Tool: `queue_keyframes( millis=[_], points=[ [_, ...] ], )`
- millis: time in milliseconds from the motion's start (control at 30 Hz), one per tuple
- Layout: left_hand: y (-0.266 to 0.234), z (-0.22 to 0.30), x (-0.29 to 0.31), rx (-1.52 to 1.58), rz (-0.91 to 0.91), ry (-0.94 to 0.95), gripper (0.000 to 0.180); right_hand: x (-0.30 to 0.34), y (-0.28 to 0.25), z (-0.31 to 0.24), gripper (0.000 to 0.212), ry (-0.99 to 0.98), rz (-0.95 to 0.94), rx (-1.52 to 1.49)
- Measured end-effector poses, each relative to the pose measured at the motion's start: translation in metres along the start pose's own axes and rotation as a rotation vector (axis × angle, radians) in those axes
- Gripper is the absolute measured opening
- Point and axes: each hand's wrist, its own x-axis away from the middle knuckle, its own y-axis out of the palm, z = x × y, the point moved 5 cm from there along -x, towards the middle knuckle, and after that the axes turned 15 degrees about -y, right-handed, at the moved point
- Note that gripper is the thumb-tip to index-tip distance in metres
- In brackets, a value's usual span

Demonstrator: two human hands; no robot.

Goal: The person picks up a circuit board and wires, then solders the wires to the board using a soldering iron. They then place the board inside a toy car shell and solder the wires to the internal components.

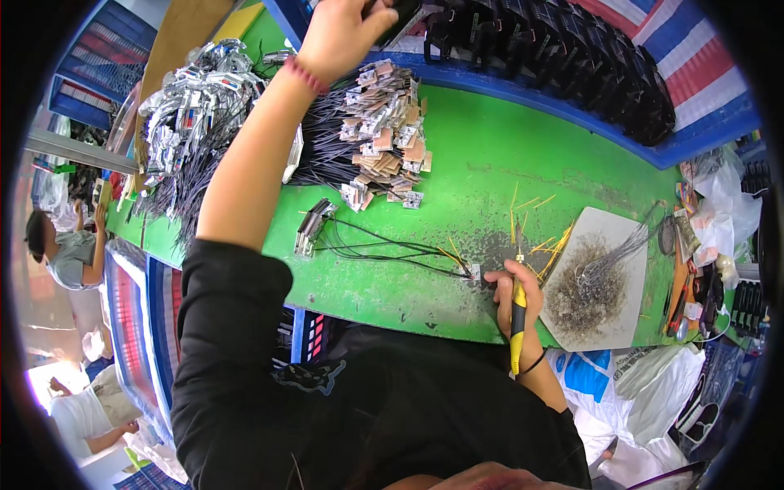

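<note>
My right hand (518,294) is closed round a yellow and black soldering iron (518,314), held upright over the green bench with its tip pointing away from me. Just left of its fingers lies a small circuit board (475,272), joined by thin black wires (392,241) to a silver and black module (314,227). My left hand (339,37) reaches to the far edge, next to a blue crate. Its fingers are curled beside a dark part (402,28); the top of the picture cuts them off, and what they grip is unclear.
A pile of wired boards (388,135) and silver modules (200,106) lies under my left arm. Black parts (547,57) fill the blue crate (563,135) behind. Yellow wire strands (551,245) and a grey sheet with dark residue (625,245) lie right. Other people (73,249) are far left.
</note>
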Motion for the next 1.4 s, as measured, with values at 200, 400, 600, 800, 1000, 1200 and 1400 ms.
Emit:
queue_keyframes(
  millis=[200, 400, 600, 800, 1000, 1200, 1400],
  points=[
    [-0.018, 0.094, 0.149, -0.17, -0.128, 0.423, 0.015, -0.048, 0.004, -0.018, 0.041, 0.154, 0.247, -0.321],
    [0.015, 0.134, 0.216, -0.055, -0.263, 0.657, 0.015, -0.091, 0.006, -0.044, 0.081, 0.052, 0.409, -0.442],
    [0.047, 0.143, 0.255, 0.01, -0.346, 0.747, 0.012, -0.071, -0.013, -0.055, 0.057, -0.027, 0.398, 0.034],
    [0.046, 0.189, 0.26, 0.036, -0.579, 0.535, 0.027, -0.069, -0.032, -0.071, 0.028, -0.35, 0.327, 0.644],
    [0.013, 0.192, 0.195, 0.161, -0.525, 0.169, 0.042, -0.076, -0.035, -0.097, 0.034, -0.784, -0.026, 0.784],
    [0.042, 0.159, 0.132, -0.315, -0.278, -0.035, 0.042, -0.066, -0.031, -0.11, 0.024, -0.895, -0.286, 0.818],
    [0.057, 0.147, 0.141, -0.404, -0.225, -0.054, 0.043, -0.06, -0.025, -0.114, 0.025, -0.922, -0.327, 0.845]
  ],
)
